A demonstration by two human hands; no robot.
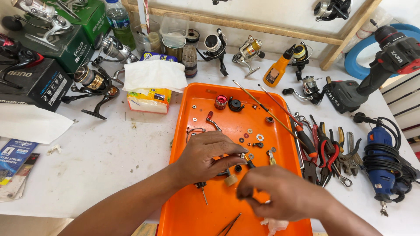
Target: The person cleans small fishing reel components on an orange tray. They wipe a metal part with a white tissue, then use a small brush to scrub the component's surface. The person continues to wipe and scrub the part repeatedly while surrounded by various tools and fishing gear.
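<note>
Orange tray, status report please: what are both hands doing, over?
Left hand pinching small black part over orange tray. Right hand closed on white tissue. Washers scattered ahead.

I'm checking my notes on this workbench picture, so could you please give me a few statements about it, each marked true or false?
1. Both hands, the left hand and the right hand, are over the orange tray. True.
2. The tray holds small washers and other small parts. True.
3. The pliers lie left of the tray. False: they lie to its right.
4. The orange bottle lies inside the tray. False: it stands on the table behind it.
5. A blue rotary tool lies at the right. True.
</note>
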